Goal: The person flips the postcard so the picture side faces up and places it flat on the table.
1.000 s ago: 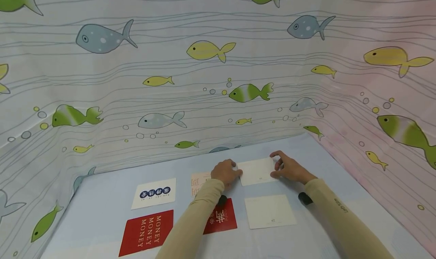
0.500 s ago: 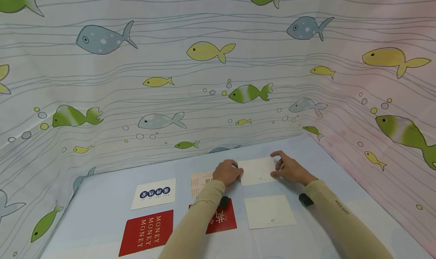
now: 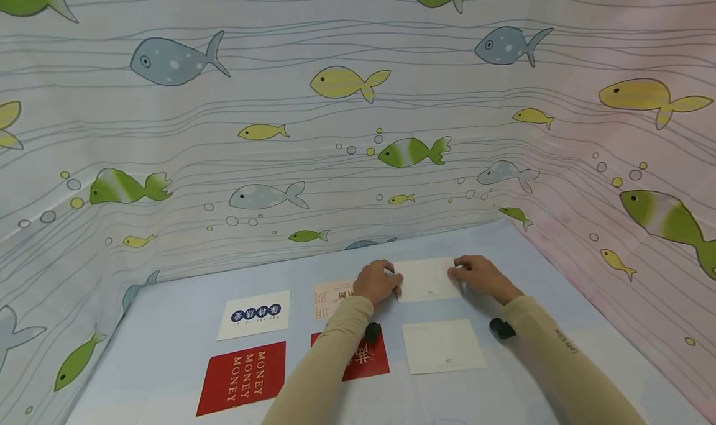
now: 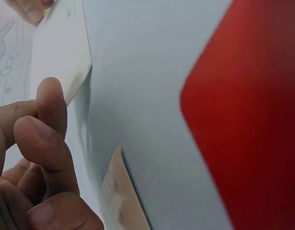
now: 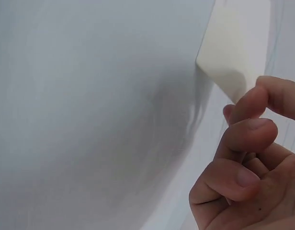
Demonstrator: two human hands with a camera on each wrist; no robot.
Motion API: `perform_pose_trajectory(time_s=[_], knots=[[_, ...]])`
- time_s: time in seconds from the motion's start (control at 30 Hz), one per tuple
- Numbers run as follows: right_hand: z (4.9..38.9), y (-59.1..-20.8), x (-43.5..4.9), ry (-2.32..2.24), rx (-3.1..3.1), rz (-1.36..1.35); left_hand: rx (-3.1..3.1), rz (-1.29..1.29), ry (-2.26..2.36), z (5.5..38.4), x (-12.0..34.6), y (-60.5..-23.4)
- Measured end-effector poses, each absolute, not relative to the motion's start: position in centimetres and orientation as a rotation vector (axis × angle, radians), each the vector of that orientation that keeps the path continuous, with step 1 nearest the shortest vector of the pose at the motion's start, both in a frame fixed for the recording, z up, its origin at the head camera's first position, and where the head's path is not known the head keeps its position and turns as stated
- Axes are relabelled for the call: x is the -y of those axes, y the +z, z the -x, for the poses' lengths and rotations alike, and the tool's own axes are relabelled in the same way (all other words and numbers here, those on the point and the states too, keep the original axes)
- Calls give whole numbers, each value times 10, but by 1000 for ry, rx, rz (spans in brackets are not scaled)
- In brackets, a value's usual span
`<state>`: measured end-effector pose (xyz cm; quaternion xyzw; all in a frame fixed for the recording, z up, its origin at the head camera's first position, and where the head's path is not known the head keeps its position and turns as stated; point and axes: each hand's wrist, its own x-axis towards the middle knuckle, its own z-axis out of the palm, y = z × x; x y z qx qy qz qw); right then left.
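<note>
A white card (image 3: pixel 426 280) lies at the back of the table, its printed mark small and its face otherwise plain. My left hand (image 3: pixel 378 282) pinches its left edge, the other fingers curled, as the left wrist view shows beside the card (image 4: pixel 61 52). At the opposite edge, my right hand (image 3: pixel 482 277) pinches the card between thumb and index finger; the right wrist view shows the fingertips at the card's corner (image 5: pixel 233 57). Closer to me is a second white card (image 3: pixel 444 347), flat and untouched.
Left of the hands lie a pink card (image 3: pixel 327 301), partly hidden, and a white card with blue circles (image 3: pixel 254 316). Two red cards, one lettered MONEY (image 3: pixel 242 378) and one (image 3: pixel 366 363) partly under my left forearm, lie nearer. A fish-patterned curtain (image 3: pixel 335 114) rises behind.
My right hand's raised index finger has come down, and its thumb and finger now meet at the card's right edge. The left hand and card have shifted slightly right in view.
</note>
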<state>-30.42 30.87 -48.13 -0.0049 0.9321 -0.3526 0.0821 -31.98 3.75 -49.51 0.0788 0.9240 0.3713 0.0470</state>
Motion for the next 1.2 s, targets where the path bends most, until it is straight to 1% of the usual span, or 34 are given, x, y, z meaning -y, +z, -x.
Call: perform_pose_trajectory(time_s=[0.23, 0.5, 0.73, 0.93, 1.2], knots=[[307, -484, -309, -1141, -2758, -7, -2832, -230, 1144, 317, -37, -496], [304, -482, -309, -1239, -2728, -9, -2701, -196, 1311, 312, -35, -489], [300, -480, -307, -1279, -2725, 24, -2574, -102, 1448, 313, -37, -488], [298, -476, -306, -1304, -2734, 46, -2510, -77, 1523, 313, -36, -486], [298, -475, -311, -1311, -2753, 36, -2549, -148, 1535, 310, -35, -481]])
